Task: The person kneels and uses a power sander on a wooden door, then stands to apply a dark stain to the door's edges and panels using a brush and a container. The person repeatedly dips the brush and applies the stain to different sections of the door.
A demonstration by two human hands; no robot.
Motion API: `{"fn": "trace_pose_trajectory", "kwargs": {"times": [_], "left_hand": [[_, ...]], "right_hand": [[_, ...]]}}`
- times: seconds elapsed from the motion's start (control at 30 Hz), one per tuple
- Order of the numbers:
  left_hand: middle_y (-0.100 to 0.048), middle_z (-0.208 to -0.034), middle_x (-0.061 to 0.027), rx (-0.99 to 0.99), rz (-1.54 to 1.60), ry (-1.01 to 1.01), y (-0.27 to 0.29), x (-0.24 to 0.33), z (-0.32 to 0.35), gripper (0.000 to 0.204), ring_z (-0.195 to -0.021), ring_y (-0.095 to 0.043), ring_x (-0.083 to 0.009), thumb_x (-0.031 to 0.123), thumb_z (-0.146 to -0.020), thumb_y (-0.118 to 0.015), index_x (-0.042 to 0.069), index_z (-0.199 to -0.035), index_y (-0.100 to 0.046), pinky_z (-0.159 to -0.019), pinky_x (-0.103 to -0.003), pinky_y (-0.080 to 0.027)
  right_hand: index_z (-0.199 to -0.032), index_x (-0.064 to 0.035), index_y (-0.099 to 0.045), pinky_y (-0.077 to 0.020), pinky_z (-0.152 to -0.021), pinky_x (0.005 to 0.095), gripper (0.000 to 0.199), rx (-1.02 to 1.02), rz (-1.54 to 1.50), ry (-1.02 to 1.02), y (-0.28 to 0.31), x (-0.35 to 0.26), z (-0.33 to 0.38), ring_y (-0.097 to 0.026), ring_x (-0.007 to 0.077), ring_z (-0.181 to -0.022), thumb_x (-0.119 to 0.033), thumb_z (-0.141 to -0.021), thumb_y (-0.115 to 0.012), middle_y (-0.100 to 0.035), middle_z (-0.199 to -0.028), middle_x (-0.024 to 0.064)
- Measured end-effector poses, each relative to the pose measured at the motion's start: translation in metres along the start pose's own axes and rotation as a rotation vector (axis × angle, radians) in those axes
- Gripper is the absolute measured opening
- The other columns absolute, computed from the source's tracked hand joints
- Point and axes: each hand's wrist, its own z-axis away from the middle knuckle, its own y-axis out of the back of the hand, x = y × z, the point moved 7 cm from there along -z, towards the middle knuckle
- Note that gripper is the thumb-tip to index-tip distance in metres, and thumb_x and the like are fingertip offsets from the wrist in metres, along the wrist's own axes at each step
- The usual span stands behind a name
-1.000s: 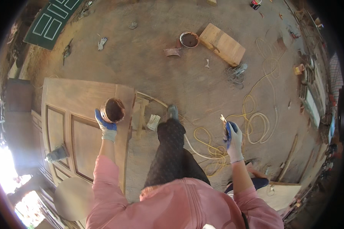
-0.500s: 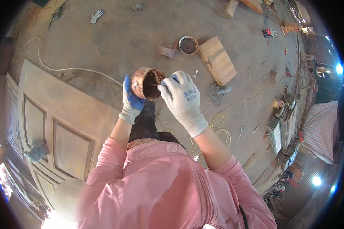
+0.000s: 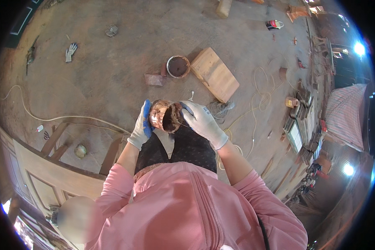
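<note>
My left hand point(image 3: 142, 130), in a white glove with a blue palm, is wrapped round the side of a small round tub point(image 3: 157, 113). The tub is tilted, its opening turned to the right, and brown stuff coats it inside and out. At the opening's right edge my right hand point(image 3: 203, 124), gloved the same way, has its fingers bent and closed. A brown-smeared bit shows by its fingertips, too hidden to name. Beyond the hands, a bucket of dark brown paste point(image 3: 178, 66) stands on the floor, beside a brown block point(image 3: 154, 79).
A thick wooden block point(image 3: 216, 74) lies ahead to the right. On my left is a panelled wooden door point(image 3: 41, 160) on wooden supports. Hoses point(image 3: 71, 116) cross the floor. A loose glove point(image 3: 71, 53) lies far left, and a paint can point(image 3: 274, 25) far right.
My view has turned and shifted, so the floor objects sit further left and the door lower. The left hand keeps the tub; my right hand has moved from inside its mouth to its right edge.
</note>
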Motion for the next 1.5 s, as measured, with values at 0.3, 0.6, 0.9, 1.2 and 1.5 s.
{"fn": "trace_pose_trajectory", "kwargs": {"times": [0.3, 0.6, 0.9, 1.2, 1.5], "left_hand": [[-0.047, -0.157, -0.0158, 0.467, -0.344, -0.245, -0.02, -0.05, -0.085, 0.079, -0.145, -0.043, -0.0268, 0.066, -0.103, -0.045, 0.008, -0.155, -0.044, -0.122, -0.038, -0.03], [-0.044, -0.156, -0.0208, 1.064, -0.995, 0.342, 0.052, -0.192, -0.033, 0.071, -0.147, -0.038, -0.04, 0.055, -0.099, -0.051, 0.008, -0.152, -0.045, -0.12, -0.05, -0.032], [-0.047, -0.154, -0.0262, 1.112, -0.745, 0.214, 0.066, -0.233, -0.054, 0.072, -0.146, -0.041, -0.041, 0.051, -0.101, -0.053, 0.004, -0.155, -0.041, -0.122, -0.044, -0.031], [-0.038, -0.16, -0.0237, 1.488, -1.428, 0.109, 0.062, -0.107, 0.043, 0.071, -0.151, -0.029, -0.0459, 0.036, -0.096, -0.064, 0.006, -0.156, -0.04, -0.125, -0.056, -0.021], [-0.025, -0.165, -0.0291, 2.047, -1.247, -0.221, 0.153, -0.015, 0.32, 0.091, -0.153, -0.023, -0.0485, 0.035, -0.088, -0.072, -0.004, -0.158, -0.028, -0.126, -0.056, -0.019]], "right_hand": [[-0.121, -0.0042, -0.069, -0.0485, -0.076, 0.0317, 0.034, -0.252, -0.536, -0.577, -0.014, 0.333, -0.092, -0.06, 0.0141, -0.089, -0.031, -0.104, -0.059, -0.067, -0.102, 0.0031], [-0.106, -0.0007, -0.072, -0.0521, -0.073, 0.0394, 0.036, -0.209, 0.569, -0.566, 0.042, 0.802, -0.191, -0.064, 0.0276, -0.085, -0.035, -0.099, -0.06, -0.069, -0.098, 0.0158], [-0.115, -0.002, -0.07, -0.0573, -0.087, 0.0403, 0.034, -0.511, 0.602, -0.522, 0.023, 0.926, -0.187, -0.071, 0.0336, -0.101, -0.031, -0.1, -0.06, -0.074, -0.111, 0.0182], [-0.134, -0.0022, -0.056, -0.0543, -0.091, 0.0396, 0.043, -0.053, -0.436, -1.185, 0.066, 0.754, -0.171, -0.065, 0.0278, -0.106, -0.032, -0.104, -0.058, -0.066, -0.123, 0.0138], [-0.122, -0.0135, -0.063, -0.0537, -0.083, 0.0398, 0.033, -0.326, -0.694, -1.058, -0.019, 0.516, -0.184, -0.064, 0.0237, -0.091, -0.039, -0.101, -0.06, -0.067, -0.106, 0.0074]]}}
